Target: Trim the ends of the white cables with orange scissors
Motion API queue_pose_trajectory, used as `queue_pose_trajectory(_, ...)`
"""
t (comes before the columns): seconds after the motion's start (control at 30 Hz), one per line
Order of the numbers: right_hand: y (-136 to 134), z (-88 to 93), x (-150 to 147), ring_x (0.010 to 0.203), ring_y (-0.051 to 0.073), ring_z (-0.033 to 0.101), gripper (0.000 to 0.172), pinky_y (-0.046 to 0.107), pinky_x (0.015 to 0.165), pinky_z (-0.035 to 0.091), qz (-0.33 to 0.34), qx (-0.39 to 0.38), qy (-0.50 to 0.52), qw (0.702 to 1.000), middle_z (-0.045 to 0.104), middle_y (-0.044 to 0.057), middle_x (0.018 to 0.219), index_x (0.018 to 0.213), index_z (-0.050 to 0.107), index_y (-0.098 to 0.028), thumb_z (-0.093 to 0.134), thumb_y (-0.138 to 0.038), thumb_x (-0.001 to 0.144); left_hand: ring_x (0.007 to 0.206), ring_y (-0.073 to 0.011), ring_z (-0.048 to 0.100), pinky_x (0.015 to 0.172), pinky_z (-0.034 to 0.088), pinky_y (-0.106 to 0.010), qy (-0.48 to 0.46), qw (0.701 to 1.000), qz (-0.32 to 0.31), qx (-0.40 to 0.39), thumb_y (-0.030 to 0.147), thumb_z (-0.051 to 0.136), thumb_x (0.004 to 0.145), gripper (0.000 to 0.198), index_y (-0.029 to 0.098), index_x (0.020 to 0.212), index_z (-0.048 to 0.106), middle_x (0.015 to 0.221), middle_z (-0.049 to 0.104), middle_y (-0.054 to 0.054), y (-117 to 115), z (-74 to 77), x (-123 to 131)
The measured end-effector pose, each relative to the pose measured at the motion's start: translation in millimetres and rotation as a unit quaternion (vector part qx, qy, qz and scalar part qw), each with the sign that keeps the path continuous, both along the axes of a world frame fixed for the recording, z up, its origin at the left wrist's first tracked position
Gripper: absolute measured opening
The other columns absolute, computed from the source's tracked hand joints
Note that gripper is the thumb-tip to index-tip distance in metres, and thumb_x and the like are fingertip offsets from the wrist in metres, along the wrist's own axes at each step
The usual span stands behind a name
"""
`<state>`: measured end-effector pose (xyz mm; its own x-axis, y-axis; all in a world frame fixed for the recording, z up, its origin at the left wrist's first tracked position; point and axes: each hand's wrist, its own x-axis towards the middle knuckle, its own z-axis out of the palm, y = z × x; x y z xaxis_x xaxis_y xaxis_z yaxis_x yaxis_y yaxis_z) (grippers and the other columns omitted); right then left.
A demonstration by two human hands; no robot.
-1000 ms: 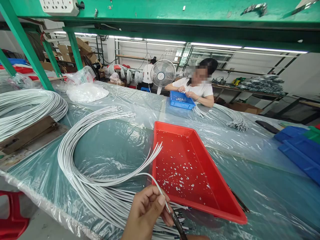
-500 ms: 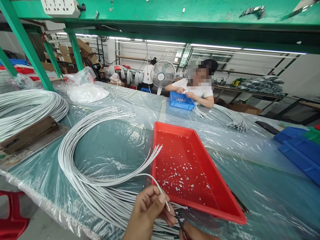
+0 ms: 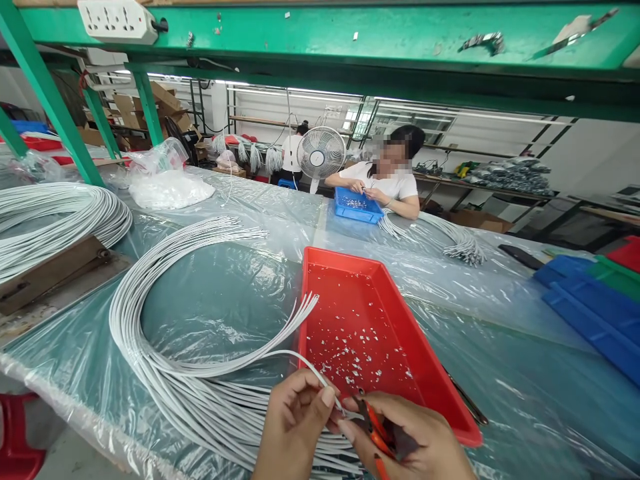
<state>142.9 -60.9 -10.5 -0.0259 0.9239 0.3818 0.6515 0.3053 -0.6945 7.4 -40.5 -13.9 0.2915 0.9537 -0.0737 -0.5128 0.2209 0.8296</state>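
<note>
My left hand (image 3: 300, 417) pinches a white cable (image 3: 316, 375) close to its end, in front of the red tray. My right hand (image 3: 415, 433) is wrapped round orange-handled cutting pliers (image 3: 376, 427), whose dark jaws point up and left. The right fingertips meet the cable end beside the left thumb, and the fingers partly hide that end. Under and left of my hands, a curved bundle of white cables (image 3: 145, 347) lies on the table. Small pale scraps are scattered in the red tray (image 3: 435, 373) just beyond the hands.
A metal block (image 3: 55, 273) sits at the left beside another cable coil (image 3: 95, 207). Blue bins (image 3: 595, 313) stand at the right. Across the table a co-worker (image 3: 395, 180) handles something over a blue tray (image 3: 357, 212). A green beam (image 3: 320, 33) crosses overhead.
My right hand has risen from the bottom edge to the cable end, bringing the pliers into fuller view. My left hand keeps its pinch on the cable. The view has shifted slightly.
</note>
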Motion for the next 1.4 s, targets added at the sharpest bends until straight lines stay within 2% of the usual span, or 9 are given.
queue_pose_trajectory(0.23, 7.6, 13.8, 3.1, 0.045, 0.007, 0.024, 0.020, 0.018, 0.041, 0.021, 0.081, -0.158, 0.054, 0.983, 0.029, -0.006, 0.048, 0.049, 0.048, -0.015, 0.057, -0.018, 0.067, 0.061, -0.0129, 0.049, 0.056, 0.040, -0.023, 0.041, 0.999, -0.003, 0.033, 0.030, 0.061, 0.075, 0.019, 0.012, 0.069, 0.062, 0.067, 0.056, -0.003, -0.2, 0.3, -2.4)
queue_pose_trajectory(0.4, 13.9, 21.6, 3.6, 0.033, 0.004, 0.027, 0.021, 0.016, 0.035, 0.022, 0.107, -0.347, 0.249, 0.898, 0.034, -0.008, 0.040, 0.055, 0.056, -0.015, 0.060, -0.033, 0.065, 0.063, -0.0128, 0.045, 0.056, 0.036, -0.022, -0.008, 0.999, -0.039, 0.017, 0.029, 0.062, 0.074, 0.019, 0.012, 0.068, 0.067, 0.068, 0.052, -0.002, 0.9, 8.4, -6.7)
queue_pose_trajectory(0.63, 17.3, 12.0, 1.4, 0.029, 0.004, 0.027, 0.026, 0.017, 0.035, 0.024, 0.190, -0.362, 0.393, 0.824, 0.035, -0.008, 0.032, 0.062, 0.058, -0.013, 0.056, -0.036, 0.072, 0.059, -0.0111, 0.044, 0.057, 0.035, -0.023, -0.126, 0.988, -0.083, -0.046, 0.028, 0.066, 0.071, 0.015, 0.013, 0.068, 0.068, 0.063, 0.050, -0.001, 3.8, 10.2, -5.1)
queue_pose_trajectory(0.93, 10.8, -9.5, -13.3, 0.032, 0.003, 0.028, 0.036, 0.017, 0.038, 0.027, 0.129, -0.395, 0.423, 0.805, 0.033, -0.011, 0.037, 0.067, 0.049, -0.015, 0.062, -0.048, 0.067, 0.057, -0.0088, 0.044, 0.053, 0.033, -0.020, -0.129, 0.991, 0.039, 0.002, 0.033, 0.070, 0.066, 0.016, 0.017, 0.066, 0.071, 0.067, 0.051, 0.000, -4.8, -3.0, 5.7)
queue_pose_trajectory(1.07, 11.7, -6.4, -9.6, 0.033, 0.005, 0.030, 0.040, 0.017, 0.035, 0.024, 0.077, -0.327, 0.313, 0.888, 0.033, -0.009, 0.037, 0.068, 0.053, -0.014, 0.059, -0.054, 0.067, 0.061, -0.0112, 0.049, 0.062, 0.037, -0.022, -0.104, 0.989, 0.105, -0.002, 0.035, 0.072, 0.063, 0.019, 0.016, 0.061, 0.069, 0.067, 0.054, 0.000, -1.5, 4.4, 7.4)
queue_pose_trajectory(1.17, 20.6, 6.3, 12.9, 0.040, 0.010, 0.043, 0.036, 0.020, 0.041, 0.033, -0.021, -0.198, 0.141, 0.970, 0.047, -0.003, 0.045, 0.069, 0.060, -0.015, 0.056, -0.050, 0.071, 0.060, -0.0100, 0.046, 0.063, 0.036, -0.020, -0.080, 0.988, 0.125, -0.042, 0.036, 0.075, 0.059, 0.025, 0.014, 0.056, 0.065, 0.059, 0.054, 0.001, 4.4, 5.7, 9.9)
queue_pose_trajectory(1.23, 29.8, 14.6, 31.8, 0.056, 0.016, 0.056, 0.032, 0.024, 0.054, 0.041, -0.090, -0.088, -0.030, 0.992, 0.060, 0.003, 0.064, 0.076, 0.063, -0.018, 0.050, -0.047, 0.075, 0.056, -0.0080, 0.042, 0.058, 0.033, -0.018, -0.074, 0.987, 0.130, -0.059, 0.037, 0.077, 0.055, 0.030, 0.012, 0.052, 0.061, 0.054, 0.051, 0.003, 8.0, 2.6, 12.5)
queue_pose_trajectory(1.3, 39.6, 19.4, 48.2, 0.064, 0.021, 0.059, 0.024, 0.026, 0.053, 0.038, -0.196, -0.082, -0.311, 0.927, 0.064, 0.002, 0.070, 0.086, 0.063, -0.025, 0.045, -0.037, 0.078, 0.052, -0.0064, 0.038, 0.054, 0.031, -0.017, -0.078, 0.986, 0.128, -0.074, 0.038, 0.079, 0.051, 0.034, 0.012, 0.049, 0.058, 0.050, 0.049, 0.004, 10.7, -2.0, 15.6)
queue_pose_trajectory(1.4, 50.7, 19.7, 62.2, 0.058, 0.028, 0.060, 0.022, 0.028, 0.044, 0.029, -0.247, -0.104, -0.398, 0.878, 0.063, 0.007, 0.057, 0.071, 0.063, -0.023, 0.047, -0.035, 0.077, 0.048, -0.0055, 0.039, 0.051, 0.032, -0.016, -0.087, 0.984, 0.111, -0.106, 0.038, 0.080, 0.046, 0.037, 0.012, 0.047, 0.055, 0.046, 0.049, 0.004, 13.0, -7.7, 20.3)
